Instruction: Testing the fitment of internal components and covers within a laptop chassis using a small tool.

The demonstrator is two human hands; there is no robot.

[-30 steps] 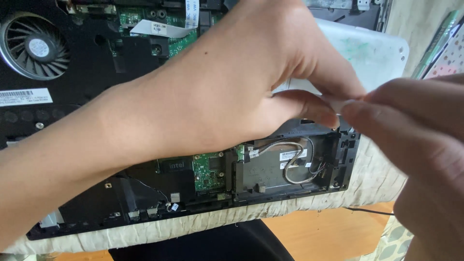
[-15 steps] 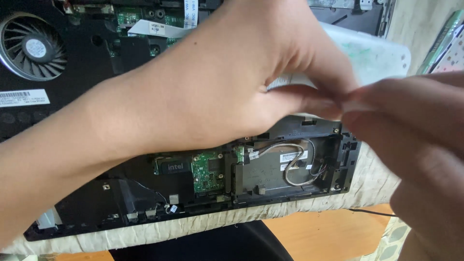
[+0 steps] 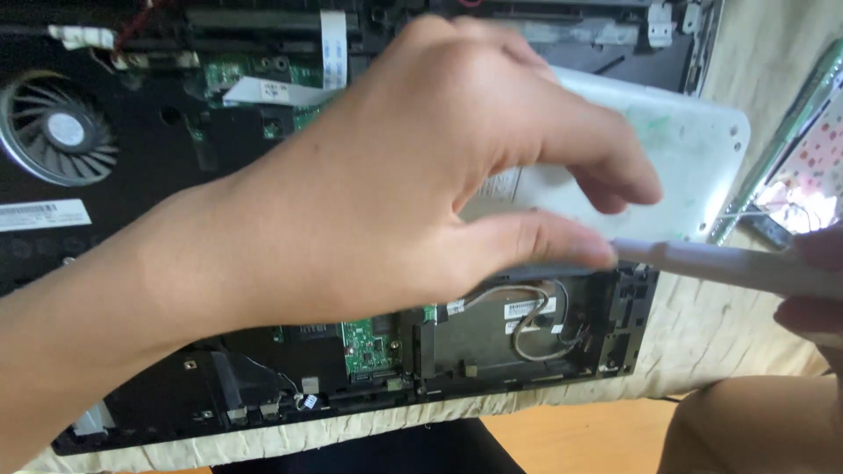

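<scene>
My left hand [image 3: 378, 193] hovers over an opened black laptop [image 3: 132, 184], fingers apart, with nothing gripped. Its thumb tip touches the end of a thin white rod-like tool [image 3: 729, 268]. My right hand [image 3: 817, 281] is at the right edge, partly cut off, and pinches that tool. Below the thumb is a drive bay [image 3: 492, 342] with loose grey cables [image 3: 536, 338]. A small green circuit board [image 3: 369, 347] sits left of the bay. My left hand hides much of the laptop's middle.
A cooling fan [image 3: 57, 132] sits at the laptop's upper left. A white flat panel [image 3: 685, 149] lies behind my fingers. The laptop rests on a pale cloth [image 3: 702, 342] over a wooden surface [image 3: 580, 434]. A dotted item [image 3: 808, 167] lies at the far right.
My two hands were pinched together at one spot. Now my right hand has drawn back to the right with the white tool, and my left fingers have spread apart.
</scene>
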